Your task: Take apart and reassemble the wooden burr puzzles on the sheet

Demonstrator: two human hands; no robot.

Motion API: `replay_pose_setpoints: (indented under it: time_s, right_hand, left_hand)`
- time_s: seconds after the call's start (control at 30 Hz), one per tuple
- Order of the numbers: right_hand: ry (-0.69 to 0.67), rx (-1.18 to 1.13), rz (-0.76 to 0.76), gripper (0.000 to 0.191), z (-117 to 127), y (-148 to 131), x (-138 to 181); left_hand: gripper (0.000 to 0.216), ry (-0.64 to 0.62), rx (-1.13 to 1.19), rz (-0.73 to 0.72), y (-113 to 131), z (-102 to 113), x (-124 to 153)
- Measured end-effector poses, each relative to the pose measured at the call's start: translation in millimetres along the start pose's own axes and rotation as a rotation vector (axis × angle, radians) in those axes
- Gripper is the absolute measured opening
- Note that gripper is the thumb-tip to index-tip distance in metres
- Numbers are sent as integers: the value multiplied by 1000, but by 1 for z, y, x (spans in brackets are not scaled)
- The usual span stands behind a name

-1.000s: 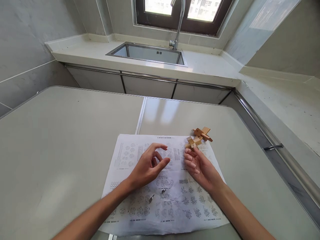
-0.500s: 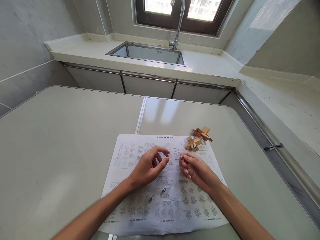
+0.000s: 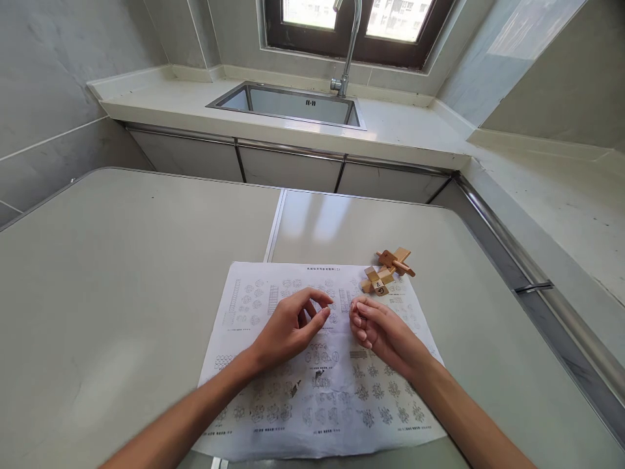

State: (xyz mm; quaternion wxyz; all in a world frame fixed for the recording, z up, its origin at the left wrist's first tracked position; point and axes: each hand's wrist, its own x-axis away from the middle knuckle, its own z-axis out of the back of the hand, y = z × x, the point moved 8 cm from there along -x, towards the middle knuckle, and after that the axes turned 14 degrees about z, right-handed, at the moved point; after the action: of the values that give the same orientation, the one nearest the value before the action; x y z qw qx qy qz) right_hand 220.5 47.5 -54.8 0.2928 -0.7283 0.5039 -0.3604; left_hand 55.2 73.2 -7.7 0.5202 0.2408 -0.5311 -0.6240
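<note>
My left hand rests over the printed sheet, fingers curved, with a gap between thumb and index finger and nothing in it. To its right, my right hand lies on its side on the same paper. Its fingers are curled and its thumb presses against the index finger; no object shows in them. Just beyond the right hand is an interlocking wooden puzzle, made of pale and brown pieces with dark marks on one. Neither hand touches it. Small line diagrams cover the sheet, partly hidden by both hands and forearms.
The sheet lies on a pale table with a metal seam down its middle. Behind the table runs a counter with a sink and a tall faucet below a window. Another counter borders the right side.
My left hand's fingers have dipped very slightly. The right hand, the wooden puzzle and the sheet look the same as before.
</note>
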Motion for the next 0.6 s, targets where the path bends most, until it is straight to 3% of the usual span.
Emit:
replay_pose_setpoints:
  time_s: [0.6]
  right_hand:
    - [1, -3, 0, 26, 2, 3, -1]
  left_hand:
    - [24, 1, -7, -3, -1, 0, -1]
